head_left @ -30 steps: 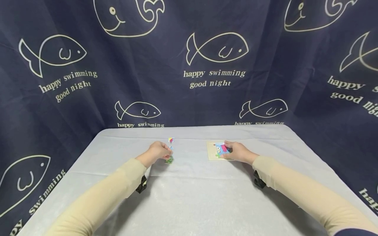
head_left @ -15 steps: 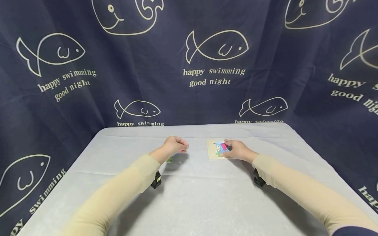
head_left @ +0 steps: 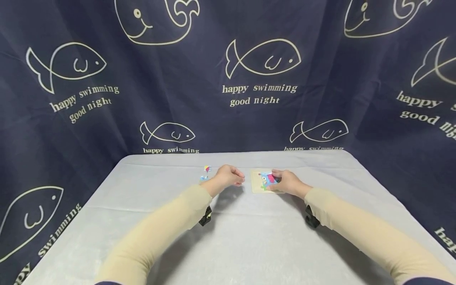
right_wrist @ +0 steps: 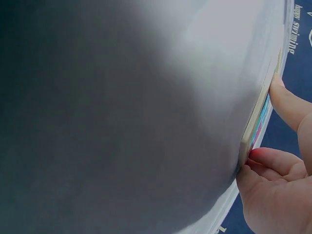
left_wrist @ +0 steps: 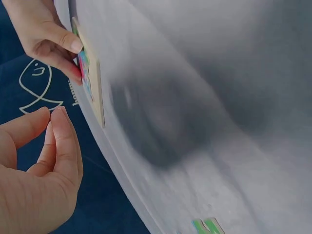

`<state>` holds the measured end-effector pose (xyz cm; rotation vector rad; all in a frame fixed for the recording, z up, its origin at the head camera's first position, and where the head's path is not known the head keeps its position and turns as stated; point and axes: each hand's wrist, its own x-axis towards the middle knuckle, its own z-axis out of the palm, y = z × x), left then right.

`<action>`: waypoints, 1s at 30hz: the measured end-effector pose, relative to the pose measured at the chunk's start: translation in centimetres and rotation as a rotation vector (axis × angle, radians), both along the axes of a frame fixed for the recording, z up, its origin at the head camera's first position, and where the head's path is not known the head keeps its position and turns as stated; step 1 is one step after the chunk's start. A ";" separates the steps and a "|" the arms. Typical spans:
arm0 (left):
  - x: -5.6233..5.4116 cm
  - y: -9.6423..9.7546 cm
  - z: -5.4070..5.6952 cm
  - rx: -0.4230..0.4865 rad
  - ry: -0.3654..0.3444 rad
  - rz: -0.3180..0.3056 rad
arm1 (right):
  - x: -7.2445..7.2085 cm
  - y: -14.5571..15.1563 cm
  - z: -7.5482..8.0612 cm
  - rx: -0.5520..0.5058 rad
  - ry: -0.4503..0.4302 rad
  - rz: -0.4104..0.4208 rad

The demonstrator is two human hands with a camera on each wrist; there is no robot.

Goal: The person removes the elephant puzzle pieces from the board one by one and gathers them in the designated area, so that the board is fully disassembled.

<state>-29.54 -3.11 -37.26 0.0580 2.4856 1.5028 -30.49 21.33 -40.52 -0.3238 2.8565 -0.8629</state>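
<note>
My left hand (head_left: 228,175) hovers over the table, a short way left of a pale wooden puzzle board (head_left: 255,184). Thumb and fingertips meet in the left wrist view; I cannot tell whether a small piece is between them. My right hand (head_left: 287,182) grips the board at its right part, thumb and fingers spread across the edge and picture. A blue cartoon picture (head_left: 265,181) with pink and green fills part of the board, partly hidden by that hand. Left of my left hand lie a puzzle piece with a red and yellow umbrella (head_left: 208,168) and a blue piece (head_left: 204,178).
A green puzzle piece (left_wrist: 208,226) shows at the bottom of the left wrist view; my left arm hides it in the head view. A grey-white cloth covers the table (head_left: 249,245). Behind it hangs a dark blue curtain (head_left: 199,75) with fish drawings.
My left hand has moved right from the loose pieces toward the board, uncovering the umbrella and blue pieces again. My right hand stays on the board.
</note>
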 end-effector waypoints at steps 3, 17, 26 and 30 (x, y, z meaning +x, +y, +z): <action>-0.3 0.7 -0.2 -0.021 0.003 -0.007 | 0.1 0.1 -0.2 0.003 -0.008 -0.011; -2.0 3.7 -0.4 0.014 -0.016 0.057 | 0.0 -0.1 -0.5 -0.001 -0.020 0.025; -2.6 5.1 -1.1 -0.081 -0.002 0.057 | -0.1 0.3 0.0 0.024 0.009 0.047; -2.9 5.9 -1.7 -0.166 0.018 0.047 | 0.0 0.4 0.1 0.008 0.001 0.045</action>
